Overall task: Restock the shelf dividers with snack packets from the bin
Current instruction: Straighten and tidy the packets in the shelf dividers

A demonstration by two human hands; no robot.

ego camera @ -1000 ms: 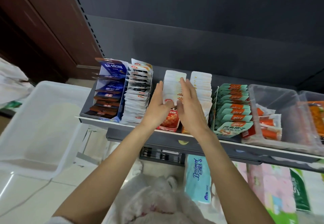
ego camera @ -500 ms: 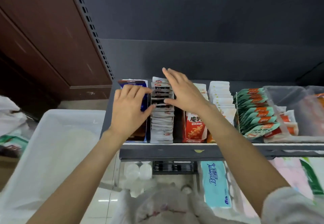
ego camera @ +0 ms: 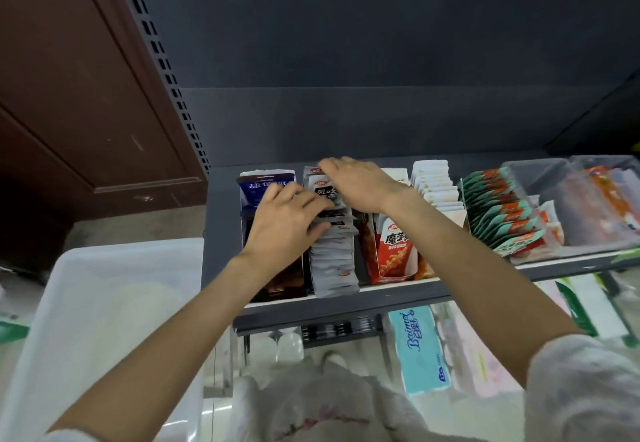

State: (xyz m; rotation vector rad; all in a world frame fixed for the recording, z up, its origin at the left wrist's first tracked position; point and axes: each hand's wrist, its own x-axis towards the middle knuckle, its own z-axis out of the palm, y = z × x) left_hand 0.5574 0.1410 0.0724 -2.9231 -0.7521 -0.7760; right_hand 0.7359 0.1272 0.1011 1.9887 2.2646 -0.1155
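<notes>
1. The fingers of the left hand (ego camera: 284,223) are a little curled and rest on the grey packets (ego camera: 332,261) near the middle of their row; the thumb lies against the edges. It seems more a press than a grip.
2. The right hand (ego camera: 360,183) lies flat over the back of the same row, fingers almost straight, holding nothing.
3. The grey packets stand on edge in one divider of the shelf (ego camera: 398,294), between the dark packets (ego camera: 266,182) and the red packets (ego camera: 394,251).
4. I judge the packets light, thin, soft and a little slippery. One alone bends easily, so it is better to squeeze a bunch from both ends, or to pinch one at its sealed top edge.
5. The bin (ego camera: 62,279) stands left of the shelf, lower.
</notes>
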